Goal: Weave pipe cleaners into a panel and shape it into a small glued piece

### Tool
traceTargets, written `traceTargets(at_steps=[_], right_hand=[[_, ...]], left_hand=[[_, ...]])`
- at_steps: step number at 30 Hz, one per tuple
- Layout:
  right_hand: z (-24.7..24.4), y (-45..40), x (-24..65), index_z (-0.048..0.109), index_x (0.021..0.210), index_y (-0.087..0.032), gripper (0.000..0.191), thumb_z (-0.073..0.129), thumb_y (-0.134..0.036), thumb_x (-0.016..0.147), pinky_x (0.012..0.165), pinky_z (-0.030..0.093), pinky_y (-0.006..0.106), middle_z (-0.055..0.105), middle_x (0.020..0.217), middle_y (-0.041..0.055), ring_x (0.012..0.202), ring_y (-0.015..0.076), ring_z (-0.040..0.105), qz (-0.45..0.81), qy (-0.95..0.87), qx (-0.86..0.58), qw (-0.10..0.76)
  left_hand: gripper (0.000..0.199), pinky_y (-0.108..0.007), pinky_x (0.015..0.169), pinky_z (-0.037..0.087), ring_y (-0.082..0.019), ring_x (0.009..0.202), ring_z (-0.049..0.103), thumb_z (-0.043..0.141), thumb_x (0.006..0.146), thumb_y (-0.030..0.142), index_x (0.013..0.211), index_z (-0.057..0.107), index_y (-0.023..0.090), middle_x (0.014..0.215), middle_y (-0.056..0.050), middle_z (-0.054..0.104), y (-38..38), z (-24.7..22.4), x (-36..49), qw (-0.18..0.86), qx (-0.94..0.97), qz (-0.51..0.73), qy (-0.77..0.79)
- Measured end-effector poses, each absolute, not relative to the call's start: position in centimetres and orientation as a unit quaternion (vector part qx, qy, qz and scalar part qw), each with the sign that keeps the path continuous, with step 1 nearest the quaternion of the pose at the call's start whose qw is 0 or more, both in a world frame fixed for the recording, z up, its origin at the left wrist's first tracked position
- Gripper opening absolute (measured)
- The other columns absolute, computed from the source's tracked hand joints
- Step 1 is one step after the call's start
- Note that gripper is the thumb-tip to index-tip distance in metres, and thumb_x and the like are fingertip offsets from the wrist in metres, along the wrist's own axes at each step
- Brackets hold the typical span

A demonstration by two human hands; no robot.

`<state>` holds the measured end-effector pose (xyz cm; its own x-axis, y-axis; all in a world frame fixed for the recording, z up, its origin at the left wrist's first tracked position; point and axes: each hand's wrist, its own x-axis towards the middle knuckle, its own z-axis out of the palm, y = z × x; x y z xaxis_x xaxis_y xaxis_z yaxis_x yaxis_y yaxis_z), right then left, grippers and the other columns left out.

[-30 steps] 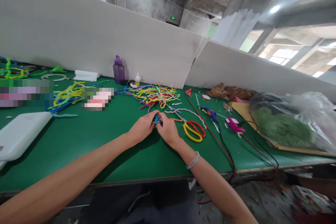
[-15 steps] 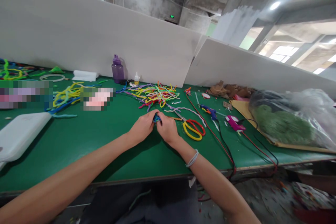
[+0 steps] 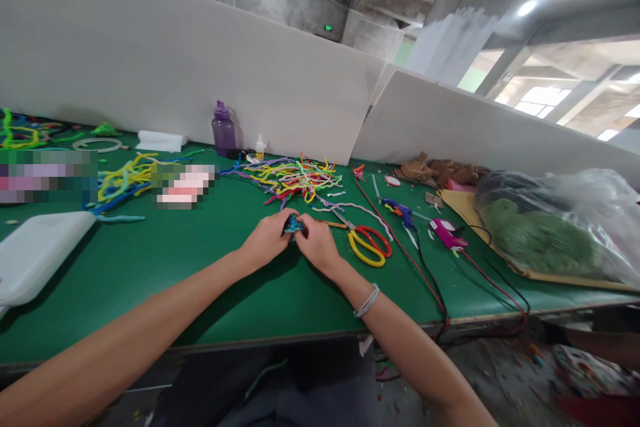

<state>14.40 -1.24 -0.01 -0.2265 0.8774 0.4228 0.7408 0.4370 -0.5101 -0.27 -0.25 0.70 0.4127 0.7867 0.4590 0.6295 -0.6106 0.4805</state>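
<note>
Both hands meet over the table around a small blue-green piece [image 3: 293,223], which looks like bent pipe cleaners; much of it is covered by fingers. My left hand [image 3: 267,238] is closed on its left side. My right hand [image 3: 320,243], with a pale band on the wrist, pinches it from the right. Just right of that hand lie scissors [image 3: 369,245] with one red and one yellow handle loop. A thin brown stick [image 3: 333,224] rests by the blades. Beyond the hands spreads a pile of multicoloured pipe cleaners [image 3: 300,180].
A purple bottle [image 3: 223,130] and a small glue bottle [image 3: 260,148] stand near the white partition [image 3: 280,93]. On the right are a blue glue gun [image 3: 399,211], its cords, a magenta device [image 3: 449,233] and a plastic bag [image 3: 545,233]. A white device [image 3: 43,253] lies left.
The blue-green piece has turned slightly and shows more between the fingers. My left hand has shifted a little left; my right hand has barely moved.
</note>
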Motion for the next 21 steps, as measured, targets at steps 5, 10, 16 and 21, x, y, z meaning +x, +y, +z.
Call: traceTargets(at_steps=[5,10,16,21], right_hand=[[0.4,-1.9,13.9,0.053,0.099,-0.018,0.023,0.044,-0.019,0.078,0.066,0.039,0.025,0.066,0.082,0.0058,0.075,0.0190,0.061,0.036,-0.778,-0.553,0.296],[0.6,-2.3,13.6,0.051,0.101,-0.019,0.023,0.043,-0.020,0.079,0.062,0.037,0.025,0.066,0.080,0.0059,0.070,0.0199,0.061,-0.004,-0.771,-0.579,0.265],[0.4,-1.9,13.6,0.053,0.097,-0.019,0.023,0.045,-0.020,0.076,0.062,0.040,0.026,0.066,0.077,0.0049,0.071,0.0200,0.062,0.024,-0.756,-0.575,0.312],[-0.1,-0.5,14.6,0.055,0.090,-0.020,0.019,0.045,-0.019,0.074,0.053,0.042,0.022,0.064,0.067,-0.0006,0.056,0.0135,0.059,0.197,-0.718,-0.534,0.400]], left_hand=[[0.041,-0.031,0.074,0.046,-0.021,0.087,0.060,0.040,0.069,0.004,0.107,0.047,0.019,0.096,-0.007,0.062,-0.9,1.0,0.1,0.098,0.834,0.322,0.438],[0.038,-0.032,0.071,0.047,-0.022,0.084,0.060,0.041,0.070,0.005,0.104,0.048,0.018,0.094,-0.008,0.063,-1.3,1.5,0.3,0.078,0.833,0.316,0.447],[0.043,-0.033,0.078,0.048,-0.021,0.090,0.061,0.040,0.071,0.005,0.111,0.048,0.018,0.100,-0.007,0.063,-0.6,1.1,0.1,0.091,0.832,0.329,0.438],[0.049,-0.037,0.095,0.041,-0.022,0.110,0.052,0.044,0.077,0.016,0.125,0.042,0.017,0.121,-0.009,0.055,-0.2,0.7,0.0,0.111,0.834,0.326,0.431]])
